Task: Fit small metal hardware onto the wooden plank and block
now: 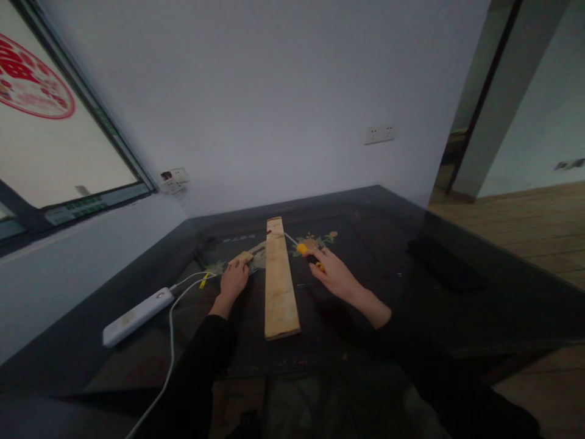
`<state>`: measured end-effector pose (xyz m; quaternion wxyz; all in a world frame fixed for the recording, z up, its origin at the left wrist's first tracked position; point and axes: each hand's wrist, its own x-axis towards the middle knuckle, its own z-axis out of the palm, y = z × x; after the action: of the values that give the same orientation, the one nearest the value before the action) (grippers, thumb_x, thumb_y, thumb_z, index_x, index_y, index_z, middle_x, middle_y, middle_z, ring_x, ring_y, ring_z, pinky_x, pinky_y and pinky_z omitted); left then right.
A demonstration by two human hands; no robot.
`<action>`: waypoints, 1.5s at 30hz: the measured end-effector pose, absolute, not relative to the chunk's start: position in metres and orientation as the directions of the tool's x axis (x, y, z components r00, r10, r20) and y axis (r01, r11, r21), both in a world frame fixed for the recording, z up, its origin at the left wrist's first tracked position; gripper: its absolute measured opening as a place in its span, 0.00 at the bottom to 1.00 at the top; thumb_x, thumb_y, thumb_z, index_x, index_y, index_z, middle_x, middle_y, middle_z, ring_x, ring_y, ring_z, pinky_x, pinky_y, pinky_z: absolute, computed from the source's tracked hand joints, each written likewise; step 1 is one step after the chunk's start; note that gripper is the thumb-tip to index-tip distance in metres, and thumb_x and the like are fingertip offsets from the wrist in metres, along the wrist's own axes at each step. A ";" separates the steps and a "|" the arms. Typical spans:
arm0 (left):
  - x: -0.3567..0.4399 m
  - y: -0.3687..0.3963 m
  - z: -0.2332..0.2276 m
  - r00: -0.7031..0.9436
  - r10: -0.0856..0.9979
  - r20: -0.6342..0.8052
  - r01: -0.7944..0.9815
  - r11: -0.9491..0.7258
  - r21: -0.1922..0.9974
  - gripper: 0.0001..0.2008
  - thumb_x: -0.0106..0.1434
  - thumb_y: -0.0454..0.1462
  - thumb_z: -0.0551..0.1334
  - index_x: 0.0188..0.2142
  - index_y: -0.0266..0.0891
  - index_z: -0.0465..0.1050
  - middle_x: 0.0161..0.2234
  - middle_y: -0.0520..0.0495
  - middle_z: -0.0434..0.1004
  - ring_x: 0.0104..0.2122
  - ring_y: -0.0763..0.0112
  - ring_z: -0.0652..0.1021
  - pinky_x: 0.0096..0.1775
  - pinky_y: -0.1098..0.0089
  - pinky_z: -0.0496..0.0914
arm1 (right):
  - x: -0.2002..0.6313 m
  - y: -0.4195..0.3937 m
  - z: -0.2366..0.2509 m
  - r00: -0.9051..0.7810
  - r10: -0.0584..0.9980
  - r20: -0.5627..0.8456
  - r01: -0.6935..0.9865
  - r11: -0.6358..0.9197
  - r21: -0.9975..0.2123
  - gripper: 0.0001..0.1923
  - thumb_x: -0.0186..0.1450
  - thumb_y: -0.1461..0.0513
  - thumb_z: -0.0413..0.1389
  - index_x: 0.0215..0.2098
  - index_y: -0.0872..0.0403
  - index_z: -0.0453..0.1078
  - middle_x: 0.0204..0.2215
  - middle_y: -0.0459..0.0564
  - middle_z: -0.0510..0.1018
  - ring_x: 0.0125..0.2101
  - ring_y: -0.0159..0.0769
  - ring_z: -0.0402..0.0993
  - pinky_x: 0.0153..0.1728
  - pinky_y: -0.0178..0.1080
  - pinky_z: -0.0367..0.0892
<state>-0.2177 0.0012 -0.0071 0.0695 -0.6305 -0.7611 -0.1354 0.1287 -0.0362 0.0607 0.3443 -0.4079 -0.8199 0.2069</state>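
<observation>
A long wooden plank point(280, 283) lies lengthwise on the dark table, between my two hands. My right hand point(336, 274) is closed around the yellow handle of a screwdriver point(301, 249). Its thin shaft points up and left, to the plank's right edge near the far end; whether the tip touches the wood I cannot tell. To the left of the plank, my left hand point(234, 277) has its fingers over a small wooden block point(242, 258), holding it on the table. The hand covers part of the block. Small metal pieces point(253, 270) lie beside those fingers, too small to name.
A white power strip point(137, 318) with a white cable point(172, 329) lies on the table's left side. A yellow tag point(203, 280) is near the cable. Some flat black item point(445, 265) rests at the right. Behind the table point(365, 213) stands a wall with sockets point(379, 134).
</observation>
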 end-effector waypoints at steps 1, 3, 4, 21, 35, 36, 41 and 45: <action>-0.218 0.003 -0.009 -0.169 0.946 0.277 0.983 0.139 0.124 0.22 0.71 0.36 0.49 0.60 0.39 0.71 0.59 0.36 0.73 0.58 0.57 0.73 0.59 0.59 0.66 | 0.120 -0.034 0.058 -0.449 0.811 0.376 0.512 0.578 -0.635 0.19 0.70 0.61 0.47 0.57 0.53 0.68 0.45 0.55 0.72 0.45 0.40 0.70 0.50 0.43 0.65; -0.220 0.007 -0.011 -0.136 0.958 0.254 0.985 0.103 0.140 0.23 0.71 0.36 0.48 0.61 0.39 0.70 0.61 0.37 0.71 0.59 0.58 0.72 0.60 0.60 0.65 | 0.109 -0.033 0.052 -0.471 0.804 0.364 0.458 0.576 -0.677 0.19 0.70 0.61 0.48 0.57 0.53 0.68 0.46 0.54 0.72 0.46 0.39 0.69 0.51 0.42 0.64; -0.221 0.009 -0.011 -0.129 0.963 0.237 0.984 0.095 0.153 0.23 0.71 0.36 0.48 0.62 0.39 0.69 0.62 0.37 0.70 0.60 0.58 0.71 0.60 0.59 0.65 | 0.105 -0.033 0.050 -0.473 0.800 0.368 0.430 0.574 -0.696 0.18 0.70 0.61 0.48 0.56 0.53 0.68 0.46 0.54 0.72 0.46 0.39 0.69 0.51 0.42 0.64; -0.088 -0.041 0.031 0.213 0.926 0.311 0.301 -0.365 0.881 0.32 0.60 0.58 0.63 0.53 0.38 0.76 0.57 0.40 0.77 0.59 0.51 0.73 0.63 0.56 0.63 | 0.088 -0.056 0.027 -0.369 0.666 0.648 0.369 0.745 -0.555 0.26 0.72 0.61 0.46 0.68 0.52 0.57 0.48 0.57 0.69 0.50 0.45 0.66 0.55 0.50 0.67; -0.100 -0.035 0.033 -0.082 0.932 0.352 -0.037 -0.356 0.934 0.27 0.52 0.51 0.73 0.46 0.38 0.76 0.46 0.41 0.81 0.47 0.58 0.80 0.51 0.62 0.72 | 0.090 -0.052 0.022 -0.388 0.703 0.596 0.338 0.710 -0.617 0.33 0.73 0.53 0.48 0.73 0.52 0.46 0.60 0.61 0.65 0.61 0.46 0.62 0.62 0.53 0.61; -0.108 -0.032 0.034 -0.121 0.926 0.357 -0.015 -0.361 0.932 0.27 0.52 0.52 0.72 0.46 0.38 0.75 0.45 0.41 0.80 0.46 0.58 0.80 0.50 0.62 0.73 | 0.090 -0.051 0.020 -0.394 0.716 0.576 0.349 0.696 -0.627 0.33 0.72 0.53 0.48 0.72 0.54 0.47 0.59 0.62 0.65 0.60 0.47 0.61 0.62 0.53 0.61; -0.169 -0.011 0.038 -0.255 0.902 0.349 0.306 -0.266 0.914 0.25 0.57 0.54 0.64 0.45 0.37 0.73 0.38 0.45 0.79 0.38 0.62 0.79 0.43 0.64 0.74 | 0.091 -0.046 0.012 -0.439 0.739 0.510 0.375 0.667 -0.644 0.30 0.71 0.53 0.52 0.68 0.55 0.56 0.55 0.60 0.67 0.58 0.46 0.62 0.61 0.52 0.62; -0.215 0.003 0.032 -0.417 0.849 0.324 0.637 0.018 0.771 0.16 0.63 0.47 0.57 0.37 0.37 0.73 0.36 0.43 0.80 0.40 0.59 0.78 0.43 0.64 0.72 | 0.091 -0.046 0.010 -0.483 0.735 0.476 0.385 0.667 -0.638 0.27 0.71 0.54 0.52 0.64 0.56 0.60 0.53 0.59 0.69 0.55 0.45 0.65 0.59 0.50 0.64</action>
<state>-0.2150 0.0028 0.0320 -0.1152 -0.5275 -0.7041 -0.4612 0.0908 -0.0455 0.0096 0.3801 -0.3374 -0.8300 0.2300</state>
